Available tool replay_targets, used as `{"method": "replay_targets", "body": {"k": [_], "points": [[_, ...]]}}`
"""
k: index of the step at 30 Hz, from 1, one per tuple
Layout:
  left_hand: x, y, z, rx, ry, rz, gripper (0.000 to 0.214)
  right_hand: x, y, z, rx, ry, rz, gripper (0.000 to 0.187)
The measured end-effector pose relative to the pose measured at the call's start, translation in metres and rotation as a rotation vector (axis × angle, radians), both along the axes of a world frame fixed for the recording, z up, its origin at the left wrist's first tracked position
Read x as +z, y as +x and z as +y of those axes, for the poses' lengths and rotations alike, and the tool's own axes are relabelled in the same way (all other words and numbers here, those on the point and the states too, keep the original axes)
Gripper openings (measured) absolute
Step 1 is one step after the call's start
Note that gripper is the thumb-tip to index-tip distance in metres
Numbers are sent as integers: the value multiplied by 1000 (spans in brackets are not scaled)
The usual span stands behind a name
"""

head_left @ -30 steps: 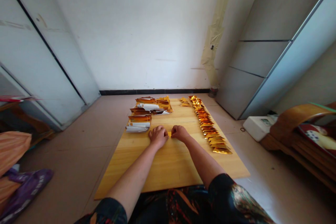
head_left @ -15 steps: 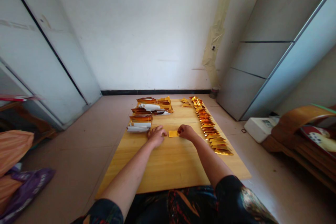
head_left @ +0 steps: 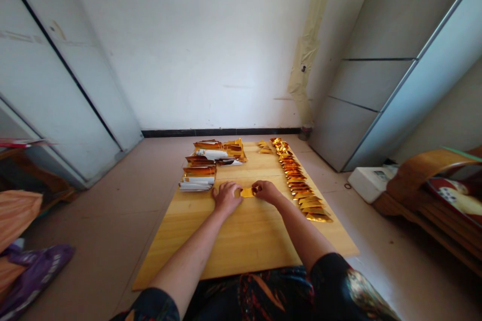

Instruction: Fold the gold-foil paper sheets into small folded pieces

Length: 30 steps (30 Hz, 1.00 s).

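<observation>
A small flat piece of gold foil (head_left: 247, 192), like a folded wrapper, lies between my hands over the wooden table. My right hand (head_left: 265, 191) pinches its right end, where the foil looks bent up. At the left end, my left hand (head_left: 228, 198) has thumb and forefinger closed on the edge, while its other fingers rest toward the table. Left of that hand are stacked gold and white foil packets (head_left: 198, 179). Along the table's right side runs a row of folded gold foil pieces (head_left: 301, 188).
Small gold pieces (head_left: 264, 147) lie at the far edge of the wooden table (head_left: 248, 241). More gold packets (head_left: 236, 149) sit at the back left. A fridge (head_left: 361, 85) and a wooden seat (head_left: 425, 200) stand to the right; a purple bag (head_left: 41, 271) is on the left floor.
My left hand has moved right, from beside the gold foil piece onto its left end. The right end of the foil now looks bent up in my right fingers.
</observation>
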<state>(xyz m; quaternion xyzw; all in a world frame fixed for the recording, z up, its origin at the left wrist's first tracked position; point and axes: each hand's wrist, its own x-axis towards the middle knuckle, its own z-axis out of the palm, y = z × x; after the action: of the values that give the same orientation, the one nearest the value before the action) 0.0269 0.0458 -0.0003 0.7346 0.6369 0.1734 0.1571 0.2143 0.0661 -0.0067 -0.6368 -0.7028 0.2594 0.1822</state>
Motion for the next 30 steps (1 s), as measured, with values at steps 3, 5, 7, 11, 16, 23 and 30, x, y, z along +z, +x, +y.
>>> {"method": "replay_targets", "body": {"k": [3,5,7,11,16,23,30], "points": [[-1,2,-2,14,34,2,28,1,0,-4,27,7,21,33],[-1,2,-3,15,42,14,27,3,-1,-6,27,18,32,34],[-2,2,-3,16,46,25,30,5,-1,-7,11,17,38,39],[-1,1,-3,-8,57,22,34,6,-2,-7,41,-1,28,34],[-2,2,-1,-18,29,23,22,6,-1,-5,39,-21,25,32],[-5,1,0,-16,18,37,26,9,-2,-5,35,-43,17,32],[-1,4,4,-10,-38,43,32,11,-1,-7,49,-45,53,28]]}}
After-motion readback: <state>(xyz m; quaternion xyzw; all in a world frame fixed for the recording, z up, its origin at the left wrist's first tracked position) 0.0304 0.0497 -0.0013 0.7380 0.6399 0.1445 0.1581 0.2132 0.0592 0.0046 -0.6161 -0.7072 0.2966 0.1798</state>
